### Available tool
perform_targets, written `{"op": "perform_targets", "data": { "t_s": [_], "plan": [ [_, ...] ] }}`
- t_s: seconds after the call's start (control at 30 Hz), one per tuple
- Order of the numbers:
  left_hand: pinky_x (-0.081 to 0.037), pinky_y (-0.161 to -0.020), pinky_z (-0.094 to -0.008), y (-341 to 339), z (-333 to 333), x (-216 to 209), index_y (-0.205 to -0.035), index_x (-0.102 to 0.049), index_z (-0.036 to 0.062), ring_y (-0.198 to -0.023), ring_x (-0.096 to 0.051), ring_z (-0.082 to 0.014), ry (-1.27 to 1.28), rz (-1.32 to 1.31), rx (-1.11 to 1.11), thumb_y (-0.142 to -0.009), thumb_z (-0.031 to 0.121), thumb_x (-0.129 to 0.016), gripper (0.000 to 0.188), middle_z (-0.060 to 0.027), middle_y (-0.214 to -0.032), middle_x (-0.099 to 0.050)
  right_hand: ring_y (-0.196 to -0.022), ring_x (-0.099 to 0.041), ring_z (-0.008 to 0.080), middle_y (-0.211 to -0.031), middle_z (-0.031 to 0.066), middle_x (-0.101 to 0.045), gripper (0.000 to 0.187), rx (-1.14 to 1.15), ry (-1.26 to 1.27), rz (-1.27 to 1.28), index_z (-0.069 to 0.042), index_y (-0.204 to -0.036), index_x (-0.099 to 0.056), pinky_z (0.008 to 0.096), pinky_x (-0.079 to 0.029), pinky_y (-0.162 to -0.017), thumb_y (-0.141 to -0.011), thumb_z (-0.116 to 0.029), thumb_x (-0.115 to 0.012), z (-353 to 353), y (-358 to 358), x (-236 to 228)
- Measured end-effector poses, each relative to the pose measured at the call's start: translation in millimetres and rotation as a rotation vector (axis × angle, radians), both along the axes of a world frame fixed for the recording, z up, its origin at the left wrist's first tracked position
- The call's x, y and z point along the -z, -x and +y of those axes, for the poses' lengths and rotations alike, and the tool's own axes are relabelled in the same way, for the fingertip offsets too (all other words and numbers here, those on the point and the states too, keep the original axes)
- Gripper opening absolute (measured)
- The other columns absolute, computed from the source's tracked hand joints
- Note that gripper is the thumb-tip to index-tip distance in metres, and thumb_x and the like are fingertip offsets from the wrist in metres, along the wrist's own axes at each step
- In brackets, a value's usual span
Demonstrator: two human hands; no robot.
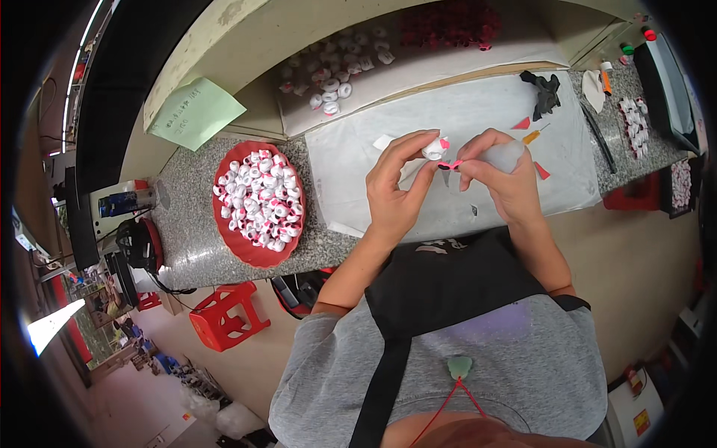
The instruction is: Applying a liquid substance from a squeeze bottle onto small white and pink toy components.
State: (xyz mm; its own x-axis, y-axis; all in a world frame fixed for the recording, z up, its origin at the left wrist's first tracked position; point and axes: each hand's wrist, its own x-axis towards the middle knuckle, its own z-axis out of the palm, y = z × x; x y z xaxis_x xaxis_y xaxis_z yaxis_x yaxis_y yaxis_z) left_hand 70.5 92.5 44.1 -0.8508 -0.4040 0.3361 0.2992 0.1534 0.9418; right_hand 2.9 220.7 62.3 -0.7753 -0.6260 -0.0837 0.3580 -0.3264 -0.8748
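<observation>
My left hand (396,187) pinches a small rounded white piece with pink patches (433,151) between thumb and index finger. Close beside it, the fingertips of my right hand (508,179) grip a tiny pink-and-black part (450,166). A translucent squeeze bottle (505,155) is also tucked in my right hand, and an orange needle tip (531,137) sticks out beyond that hand. Whether the tiny part touches the white piece is too small to tell. Both hands are above a white sheet (343,157) on the bench.
A red dish (261,257) heaped with white-and-pink pieces stands at the left. More white pieces (336,89) and a dark red pile (452,26) lie on the shelf behind. Black crumpled cloth (541,91), pink scraps (520,123) and a black strip (600,138) lie at right.
</observation>
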Motion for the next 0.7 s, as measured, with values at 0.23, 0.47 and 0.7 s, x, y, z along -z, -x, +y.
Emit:
{"op": "perform_targets", "data": {
  "t_s": [0.23,0.47,0.7],
  "plan": [
    [-0.043,-0.071,-0.0254,-0.1,-0.4,0.6,-0.096,-0.052,0.0007,-0.087,-0.051,-0.0181,0.055,0.020,0.019,-0.066,-0.007,-0.054,0.031,-0.0113,-0.097,-0.052,-0.059,-0.048,0.0120,-0.072,0.0079,-0.051,0.009,0.020,-0.015,0.006,0.001,-0.072,-0.048,0.0234,-0.041,-0.048,-0.067,0.001,-0.056,-5.7,-0.1,6.6],
    [-0.040,-0.075,-0.0238,-6.2,-3.8,-9.8,-0.098,-0.049,-0.0018,-0.090,-0.048,-0.0142,-0.346,-0.097,0.187,-0.070,-0.005,-0.054,0.029,-0.0105,-0.101,-0.050,-0.058,-0.047,0.0103,-0.071,0.0071,-0.049,0.013,0.071,-0.038,0.120,-0.001,-0.074,-0.047,0.0209,-0.040,-0.046,-0.066,0.003,-0.057,-7.3,-3.6,9.4],
    [-0.039,-0.078,-0.0250,-10.3,-6.5,-11.0,-0.094,-0.050,-0.0025,-0.091,-0.048,-0.0155,-0.528,-0.050,0.288,-0.069,-0.007,-0.053,0.025,-0.0124,-0.098,-0.051,-0.059,-0.047,0.0083,-0.073,0.0071,-0.050,0.028,-0.087,-0.022,0.222,0.002,-0.091,-0.049,0.0185,-0.039,-0.044,-0.064,0.004,-0.058,-9.0,-6.7,-2.6]
  ]
}}
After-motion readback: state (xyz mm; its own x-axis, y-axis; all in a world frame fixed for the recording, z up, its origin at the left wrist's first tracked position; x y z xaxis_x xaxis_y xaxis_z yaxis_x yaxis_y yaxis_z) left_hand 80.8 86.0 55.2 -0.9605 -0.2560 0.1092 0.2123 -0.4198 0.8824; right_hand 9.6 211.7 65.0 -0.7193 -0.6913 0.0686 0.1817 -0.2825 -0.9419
